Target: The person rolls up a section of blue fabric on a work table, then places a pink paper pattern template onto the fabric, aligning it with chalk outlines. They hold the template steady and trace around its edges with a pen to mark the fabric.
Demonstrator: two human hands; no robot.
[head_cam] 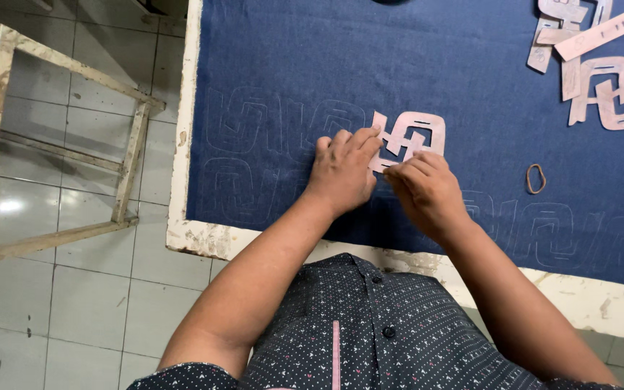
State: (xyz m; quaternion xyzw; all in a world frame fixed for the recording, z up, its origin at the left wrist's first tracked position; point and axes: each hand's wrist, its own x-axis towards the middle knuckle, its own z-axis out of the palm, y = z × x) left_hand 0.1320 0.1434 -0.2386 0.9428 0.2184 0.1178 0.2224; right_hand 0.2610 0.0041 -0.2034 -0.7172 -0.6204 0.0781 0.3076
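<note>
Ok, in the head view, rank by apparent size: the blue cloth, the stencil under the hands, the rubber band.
1. Blue cloth, by far the largest.
2. Stencil, partly hidden by the hands.
3. Rubber band, smallest.
All lie flat on the same surface, so nearness hardly skews this.

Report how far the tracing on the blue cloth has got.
Done: faint outlines run left of and below the hands on the blue cloth. In hand: the left hand presses the pink template flat while the right hand works at its lower edge. Left: the upper cloth shows no outlines.
</note>
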